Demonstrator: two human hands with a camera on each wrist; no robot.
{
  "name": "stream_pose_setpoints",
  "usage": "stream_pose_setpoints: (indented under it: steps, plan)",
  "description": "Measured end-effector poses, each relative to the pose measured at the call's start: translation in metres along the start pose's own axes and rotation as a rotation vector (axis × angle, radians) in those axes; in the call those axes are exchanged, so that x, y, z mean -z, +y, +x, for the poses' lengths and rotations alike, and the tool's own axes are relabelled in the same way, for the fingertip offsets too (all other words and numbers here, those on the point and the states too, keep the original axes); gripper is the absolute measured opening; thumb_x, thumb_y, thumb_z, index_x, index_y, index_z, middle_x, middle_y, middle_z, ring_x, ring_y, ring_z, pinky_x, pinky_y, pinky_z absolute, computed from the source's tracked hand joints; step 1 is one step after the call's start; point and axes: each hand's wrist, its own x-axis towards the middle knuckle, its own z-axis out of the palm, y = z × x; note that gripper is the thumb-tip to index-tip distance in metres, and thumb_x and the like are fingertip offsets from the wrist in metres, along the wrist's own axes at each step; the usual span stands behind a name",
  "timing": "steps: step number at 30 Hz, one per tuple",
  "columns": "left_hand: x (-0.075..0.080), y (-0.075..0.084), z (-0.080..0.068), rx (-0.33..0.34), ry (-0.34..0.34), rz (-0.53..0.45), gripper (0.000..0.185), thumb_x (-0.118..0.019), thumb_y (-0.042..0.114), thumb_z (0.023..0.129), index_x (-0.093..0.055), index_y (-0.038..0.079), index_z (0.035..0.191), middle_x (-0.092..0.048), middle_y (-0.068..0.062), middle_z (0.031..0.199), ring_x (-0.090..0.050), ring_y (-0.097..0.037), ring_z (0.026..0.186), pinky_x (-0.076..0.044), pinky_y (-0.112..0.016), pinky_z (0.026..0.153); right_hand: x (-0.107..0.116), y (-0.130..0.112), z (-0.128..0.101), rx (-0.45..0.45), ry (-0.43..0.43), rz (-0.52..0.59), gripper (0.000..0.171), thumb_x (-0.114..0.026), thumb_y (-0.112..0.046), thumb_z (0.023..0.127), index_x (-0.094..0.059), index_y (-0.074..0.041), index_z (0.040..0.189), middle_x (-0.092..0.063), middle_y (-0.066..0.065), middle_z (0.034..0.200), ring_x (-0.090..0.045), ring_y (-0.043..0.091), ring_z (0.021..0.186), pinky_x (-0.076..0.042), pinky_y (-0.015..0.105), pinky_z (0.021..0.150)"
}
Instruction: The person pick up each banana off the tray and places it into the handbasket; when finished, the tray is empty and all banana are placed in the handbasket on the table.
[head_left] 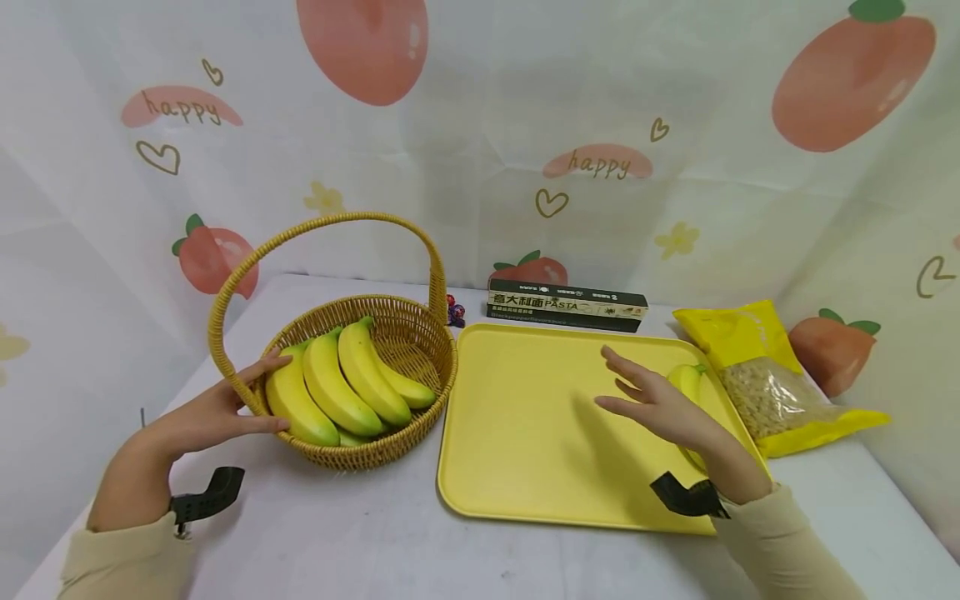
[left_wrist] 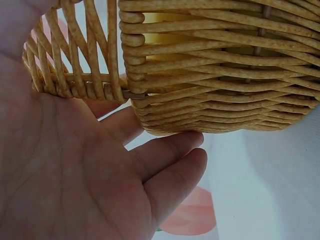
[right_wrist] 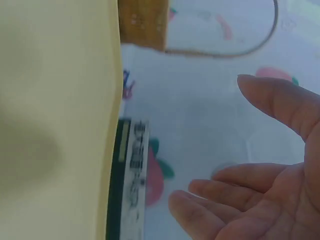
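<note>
A person's left hand [head_left: 213,414] rests with straight, released fingers [left_wrist: 167,150] against the wall of a wicker basket [head_left: 408,333] on the bench [head_left: 315,533], a bunch of bananas [head_left: 341,387] just beyond the fingertips. The right hand [head_left: 660,404] hovers released over a yellow tray [head_left: 525,425], a single banana [head_left: 686,379] behind its fingers. The fruit looks light, smooth and easily bruised, best cupped gently at mid-length.
</note>
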Motion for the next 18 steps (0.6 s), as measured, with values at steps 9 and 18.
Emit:
stream_pose_setpoints:
  steps: [9, 18]
  plan:
    - [0.000, -0.002, -0.002, 0.002, 0.002, -0.005, 0.085, -0.068, 0.023, 0.084, -0.014, 0.013, 0.149, 0.005, -0.020, 0.156, -0.017, -0.057, 0.130, -0.029, -0.070, 0.093, 0.026, 0.046, -0.032, -0.138, 0.297, 0.055, 0.076, -0.053, -0.023, 0.095, -0.003, 0.001, 0.148, -0.005, 0.024, 0.154, -0.010, 0.045, 0.139, -0.022, 0.046, 0.109]
    - [0.000, -0.001, -0.001, -0.013, 0.010, 0.014, 0.085, -0.068, 0.023, 0.084, -0.014, 0.013, 0.150, 0.003, -0.021, 0.156, -0.019, -0.055, 0.130, -0.032, -0.068, 0.094, 0.042, 0.099, -0.049, -0.194, 0.553, 0.466, 0.074, -0.050, -0.022, 0.096, -0.002, -0.004, 0.149, -0.007, 0.007, 0.158, -0.006, 0.016, 0.145, -0.018, 0.012, 0.110]
